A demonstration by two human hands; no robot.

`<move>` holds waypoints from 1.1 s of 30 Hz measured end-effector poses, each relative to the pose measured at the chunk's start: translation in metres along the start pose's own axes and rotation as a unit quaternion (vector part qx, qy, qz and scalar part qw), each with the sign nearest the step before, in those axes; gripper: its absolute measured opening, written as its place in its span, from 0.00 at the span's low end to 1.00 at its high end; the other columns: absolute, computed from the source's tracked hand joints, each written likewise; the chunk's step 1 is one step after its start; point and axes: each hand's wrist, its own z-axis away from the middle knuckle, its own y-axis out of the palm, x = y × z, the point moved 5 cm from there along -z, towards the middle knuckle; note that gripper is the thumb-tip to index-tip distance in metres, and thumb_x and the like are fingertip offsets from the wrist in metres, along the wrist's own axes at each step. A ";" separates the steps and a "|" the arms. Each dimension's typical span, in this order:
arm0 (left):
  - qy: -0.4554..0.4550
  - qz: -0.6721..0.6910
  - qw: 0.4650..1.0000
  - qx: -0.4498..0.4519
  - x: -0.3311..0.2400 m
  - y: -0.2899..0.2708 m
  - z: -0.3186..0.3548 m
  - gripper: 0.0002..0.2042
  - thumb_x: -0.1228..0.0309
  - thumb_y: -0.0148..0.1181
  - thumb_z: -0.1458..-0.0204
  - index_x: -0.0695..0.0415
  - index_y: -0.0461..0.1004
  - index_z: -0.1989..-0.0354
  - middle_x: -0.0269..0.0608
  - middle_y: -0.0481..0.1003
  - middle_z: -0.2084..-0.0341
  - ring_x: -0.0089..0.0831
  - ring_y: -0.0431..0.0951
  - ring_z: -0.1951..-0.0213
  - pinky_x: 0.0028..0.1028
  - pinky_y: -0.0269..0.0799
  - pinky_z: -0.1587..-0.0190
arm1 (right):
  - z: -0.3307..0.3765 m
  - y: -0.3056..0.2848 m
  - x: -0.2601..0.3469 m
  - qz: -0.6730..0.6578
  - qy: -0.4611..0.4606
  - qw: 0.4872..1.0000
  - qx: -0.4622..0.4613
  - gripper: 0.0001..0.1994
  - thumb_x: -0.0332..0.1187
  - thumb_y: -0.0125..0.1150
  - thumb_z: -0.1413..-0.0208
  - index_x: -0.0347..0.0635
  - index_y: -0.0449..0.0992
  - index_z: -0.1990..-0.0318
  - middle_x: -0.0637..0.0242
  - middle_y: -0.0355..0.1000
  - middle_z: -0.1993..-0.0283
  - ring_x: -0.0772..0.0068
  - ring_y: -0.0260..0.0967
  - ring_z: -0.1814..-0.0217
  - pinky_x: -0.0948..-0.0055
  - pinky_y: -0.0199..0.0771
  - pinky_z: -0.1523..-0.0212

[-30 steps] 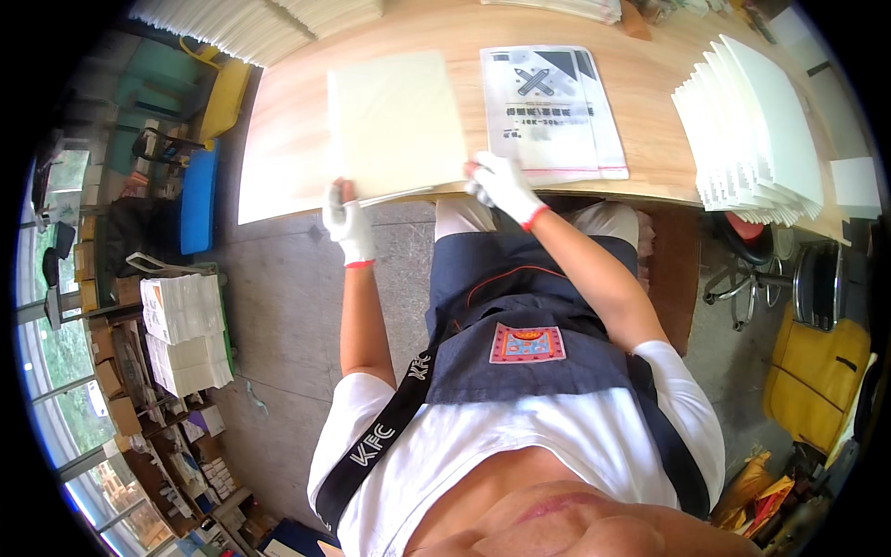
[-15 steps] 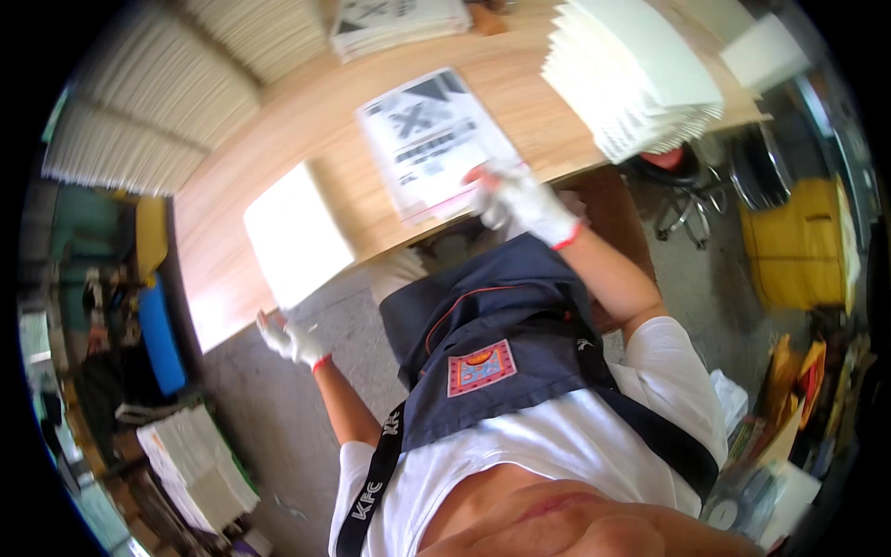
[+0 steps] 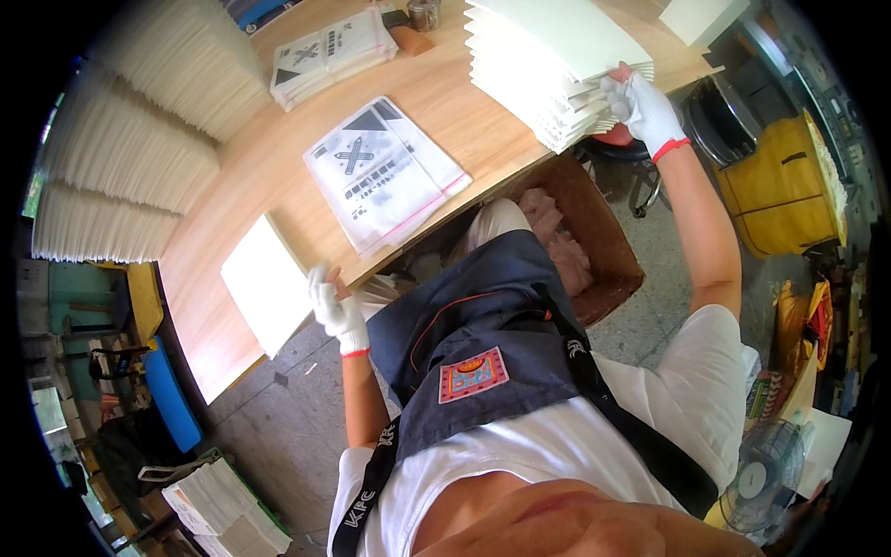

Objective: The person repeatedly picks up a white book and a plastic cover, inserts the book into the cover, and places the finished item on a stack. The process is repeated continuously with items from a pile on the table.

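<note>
Both my hands wear white knitted gloves with red cuffs and bare fingertips. At the right, my right hand (image 3: 636,104) has its fingers closed on the near corner of a tall, stepped stack of white paper (image 3: 566,56), at the upper sheaf. My left hand (image 3: 336,304) is raised beside the table edge with fingers apart, holding nothing, next to a smaller white paper pad (image 3: 264,283). Between the hands lies a pile of clear plastic sleeves (image 3: 385,176) with black print and a pink sealing strip, nearest to the table's front edge.
Tall piles of white paper (image 3: 125,153) line the table's left side. More printed sleeves (image 3: 334,56) lie at the back, beside an orange-brown block (image 3: 411,40) and a small jar (image 3: 424,14). A brown box (image 3: 608,251) with pinkish plastic stands below the edge; a yellow bag (image 3: 780,190) is right.
My right hand has moved from the printed sleeves up and right to the stepped paper stack and closed there. My left hand has come rightward to the near side of the small pad.
</note>
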 end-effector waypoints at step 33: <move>-0.040 -0.103 0.887 0.449 0.014 0.135 -0.055 0.20 0.79 0.52 0.61 0.48 0.71 0.56 0.39 0.68 0.57 0.43 0.68 0.51 0.36 0.71 0.56 | 0.145 0.038 -0.233 -0.154 0.298 0.914 0.228 0.22 0.30 0.54 0.50 0.35 0.62 0.47 0.61 0.73 0.63 0.84 0.64 0.85 0.89 0.61 0.89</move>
